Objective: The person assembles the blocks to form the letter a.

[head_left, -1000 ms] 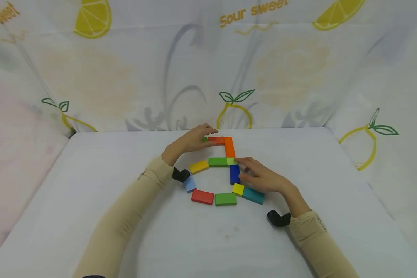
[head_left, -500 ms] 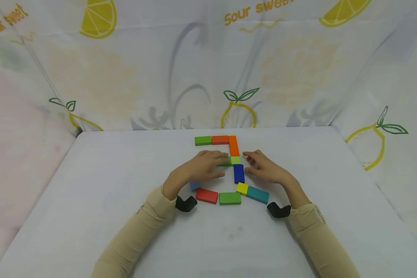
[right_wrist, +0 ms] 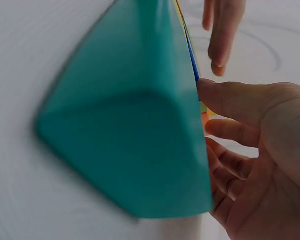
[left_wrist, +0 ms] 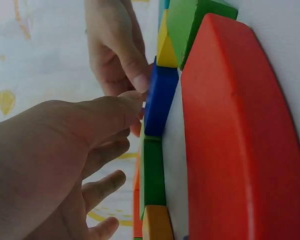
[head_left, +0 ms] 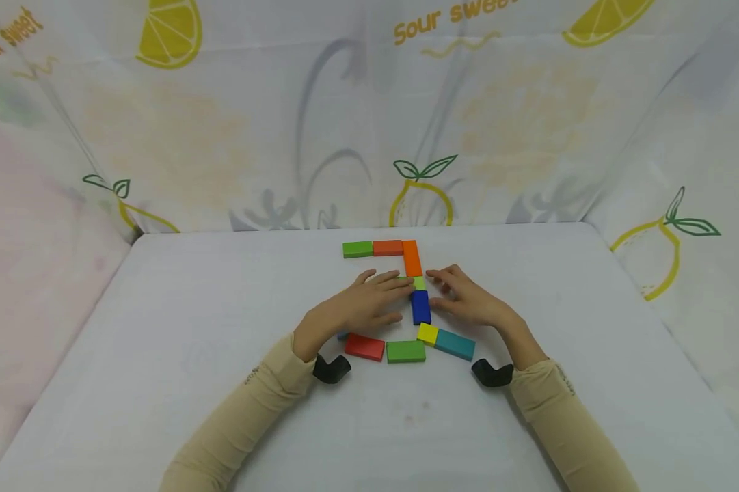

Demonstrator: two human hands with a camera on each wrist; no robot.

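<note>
Wooden blocks lie joined in a winding figure on the white table. In the head view my left hand (head_left: 369, 298) hovers palm down with spread fingers over the middle row. It mostly hides a green block (left_wrist: 154, 172) and a yellow-orange block (left_wrist: 156, 222), which the left wrist view shows. Its fingertips are near the small lime block (head_left: 419, 283) and the dark blue block (head_left: 421, 307). My right hand (head_left: 467, 298), loosely bent and holding nothing, is just right of the blue block; whether its thumb touches the block I cannot tell.
At the back lie a green block (head_left: 357, 249), a red-orange block (head_left: 387, 248) and an orange block (head_left: 411, 258). In front are a yellow cube (head_left: 427, 334), a teal block (head_left: 455, 344), a green block (head_left: 406, 351) and a red block (head_left: 365, 347). Patterned cloth (head_left: 283, 137) stands behind.
My left hand has come from the back-row blocks toward me, over the middle row, then slightly right. My right hand has drawn slightly back from the lime block. The blocks look unmoved.
</note>
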